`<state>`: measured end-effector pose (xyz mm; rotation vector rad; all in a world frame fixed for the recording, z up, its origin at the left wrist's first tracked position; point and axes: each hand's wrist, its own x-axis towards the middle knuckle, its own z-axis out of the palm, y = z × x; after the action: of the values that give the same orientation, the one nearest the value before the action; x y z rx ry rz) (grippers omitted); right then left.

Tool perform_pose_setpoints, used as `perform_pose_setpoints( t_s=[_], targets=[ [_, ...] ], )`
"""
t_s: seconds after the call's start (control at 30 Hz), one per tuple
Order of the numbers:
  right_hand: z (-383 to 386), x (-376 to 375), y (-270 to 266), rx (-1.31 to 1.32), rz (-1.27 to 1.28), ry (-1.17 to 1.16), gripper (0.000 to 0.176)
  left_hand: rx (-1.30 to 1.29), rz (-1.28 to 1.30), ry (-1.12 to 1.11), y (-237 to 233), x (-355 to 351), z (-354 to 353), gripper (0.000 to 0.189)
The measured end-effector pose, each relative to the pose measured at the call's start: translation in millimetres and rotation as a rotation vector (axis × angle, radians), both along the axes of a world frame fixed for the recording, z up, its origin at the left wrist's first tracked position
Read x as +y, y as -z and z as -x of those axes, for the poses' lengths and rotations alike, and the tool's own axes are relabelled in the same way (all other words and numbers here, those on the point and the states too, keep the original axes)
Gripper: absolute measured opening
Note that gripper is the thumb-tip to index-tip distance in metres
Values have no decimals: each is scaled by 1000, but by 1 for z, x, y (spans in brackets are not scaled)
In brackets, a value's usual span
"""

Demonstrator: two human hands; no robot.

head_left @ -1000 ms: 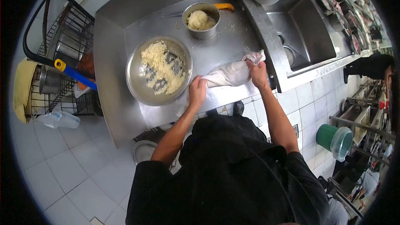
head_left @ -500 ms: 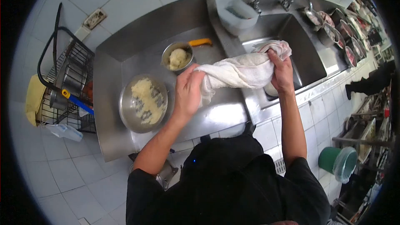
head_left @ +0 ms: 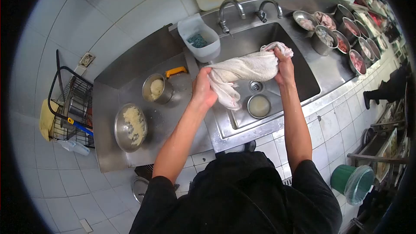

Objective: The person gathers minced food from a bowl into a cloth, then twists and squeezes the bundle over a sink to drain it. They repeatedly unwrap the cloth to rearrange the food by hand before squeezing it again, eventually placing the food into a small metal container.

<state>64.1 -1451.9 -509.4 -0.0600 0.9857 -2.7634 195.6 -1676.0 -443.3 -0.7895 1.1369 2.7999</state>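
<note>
A bulging white cloth [head_left: 245,70] hangs stretched between my two hands above the steel sink [head_left: 299,63]. My left hand [head_left: 203,89] grips its left end, where a loose tail droops down. My right hand [head_left: 284,65] grips the bunched right end. Under the cloth, on the sink floor, stands a small round bowl [head_left: 259,106] of pale liquid beside the drain [head_left: 256,86].
On the steel counter [head_left: 173,121] to the left are a wide bowl of crumbly white food [head_left: 130,126] and a pot with an orange handle [head_left: 157,89]. Two taps [head_left: 227,11], a white tub [head_left: 198,42], several metal bowls [head_left: 342,30] at back right, a wire rack [head_left: 71,104] far left.
Both hands lifted the cloth off the counter and carried it right, from beside the wide bowl to over the sink. The view followed to the right.
</note>
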Motion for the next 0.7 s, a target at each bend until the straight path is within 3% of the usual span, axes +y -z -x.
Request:
perform_pose_setpoints(
  t_s=[0.1, 0.2, 0.23, 0.33, 0.4, 0.5, 0.53, 0.57, 0.63, 0.67, 0.7],
  targets=[
    [6, 19, 30, -91, 126, -50, 18, -20, -289, 26, 34, 18, 12, 41],
    [0, 26, 71, -119, 458, -248, 26, -52, -566, 52, 75, 48, 9, 41],
    [0, 23, 94, -194, 410, -183, 32, -46, -697, 139, 94, 55, 7, 39],
    [-25, 20, 99, -231, 410, -211, 34, -102, -730, 154, 113, 91, -5, 37],
    [-28, 20, 142, -274, 389, -196, 35, -158, -753, 134, 128, 106, -11, 33],
    [-32, 15, 183, -401, 440, -67, 33, -303, -494, 34, 117, 127, -20, 34],
    [-24, 14, 215, -424, 393, -82, 42, -271, -460, 4, 124, 133, -23, 33],
    [-25, 12, 242, -319, 316, -132, 41, -241, -500, 80, 138, 131, -28, 33],
    [-58, 17, 221, -297, 317, -171, 34, -167, -589, 292, 180, 130, -35, 32],
    [-75, 19, 210, -285, 318, -191, 31, -143, -782, 424, 201, 121, -41, 31],
    [-77, 18, 215, -270, 296, -192, 31, -340, -376, 342, 157, 135, -41, 31]
  ],
)
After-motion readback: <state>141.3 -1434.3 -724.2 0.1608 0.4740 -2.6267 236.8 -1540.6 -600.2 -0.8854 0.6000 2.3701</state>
